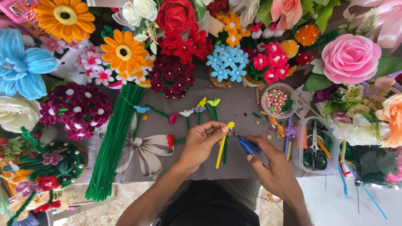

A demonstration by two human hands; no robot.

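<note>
Between both hands, yellow pipe cleaner [222,146], left fingers [217,127] pinching, pliers [245,144] apparently touching

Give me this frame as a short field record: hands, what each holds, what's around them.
left hand: left hand pinches a yellow pipe cleaner near its curled top
right hand: right hand grips blue-handled pliers, tip at the pipe cleaner
surface: grey cloth with flower print
left of hands: bundle of green pipe cleaners
beyond hands: row of small pipe-cleaner flowers, bowl of beads
right of hands: clear tray with scissors
around: many finished craft flowers, including a large pink rose
</note>
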